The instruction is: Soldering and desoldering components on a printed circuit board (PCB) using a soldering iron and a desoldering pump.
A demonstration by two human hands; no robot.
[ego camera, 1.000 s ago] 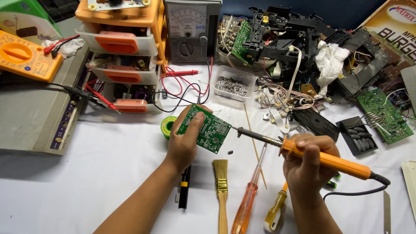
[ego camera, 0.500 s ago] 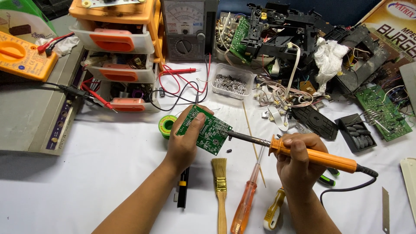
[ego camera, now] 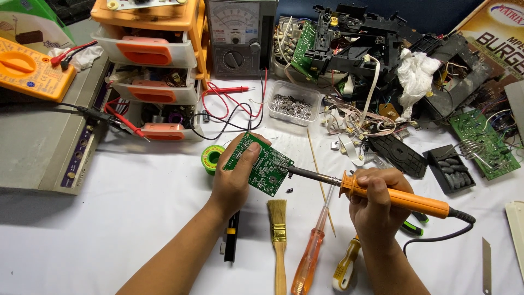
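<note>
My left hand [ego camera: 233, 180] holds a small green circuit board [ego camera: 261, 165] tilted above the white table, thumb on its face. My right hand [ego camera: 376, 205] grips an orange-handled soldering iron [ego camera: 398, 198]; its dark metal tip touches the board's right edge. The iron's black cable [ego camera: 436, 237] trails off to the right. A green roll of solder wire [ego camera: 210, 158] lies just left of my left hand.
Below the hands lie a small brush [ego camera: 279, 229], an orange screwdriver [ego camera: 308, 259], a yellow-handled tool [ego camera: 346, 267] and a black pen [ego camera: 232, 240]. Behind stand orange drawers [ego camera: 150, 52], two multimeters [ego camera: 237, 35], a tub of small parts [ego camera: 295, 104], dismantled electronics [ego camera: 355, 38] and another green board [ego camera: 483, 142].
The soldering iron tip has moved left and now meets the board's right edge. My left hand keeps the board in nearly the same place.
</note>
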